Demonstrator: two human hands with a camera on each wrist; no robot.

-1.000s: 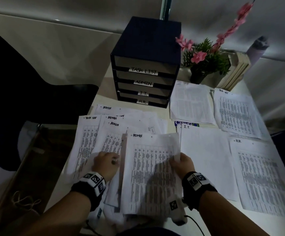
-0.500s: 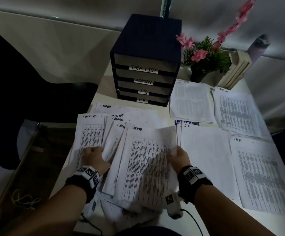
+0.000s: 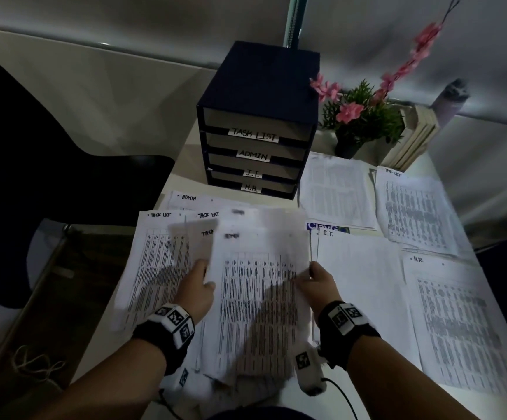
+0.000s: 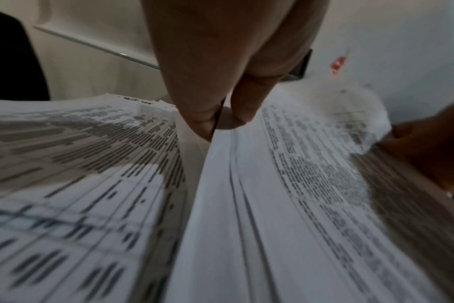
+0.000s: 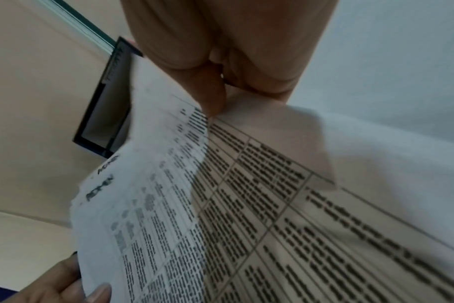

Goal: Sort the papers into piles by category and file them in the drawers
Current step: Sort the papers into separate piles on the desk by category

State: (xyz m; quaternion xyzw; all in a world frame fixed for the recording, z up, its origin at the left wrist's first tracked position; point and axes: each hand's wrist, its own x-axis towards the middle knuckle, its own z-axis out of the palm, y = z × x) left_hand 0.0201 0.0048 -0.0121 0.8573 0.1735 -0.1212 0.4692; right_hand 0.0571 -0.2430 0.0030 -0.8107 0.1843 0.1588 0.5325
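Nearest the body, the left hand (image 3: pixel 196 291) and right hand (image 3: pixel 317 284) pinch opposite edges of a bundle of ADMIN sheets (image 3: pixel 261 298), fingers clenched on the paper, apparently to square one category together. Beyond lie TASK LIST sheets (image 3: pixel 158 256), with I.T. (image 3: pixel 358 268) and H.R. (image 3: pixel 458 328) piles to the right. At the table's (image 3: pixel 185 165) far end, the labelled drawer unit (image 3: pixel 255 140) looks closed, contents hidden.

Desk corner with plant, books and chair.
A potted plant (image 3: pixel 358 122) with pink flowers stands beside leaning books (image 3: pixel 413 140); a dark chair (image 3: pixel 49 165) sits left.
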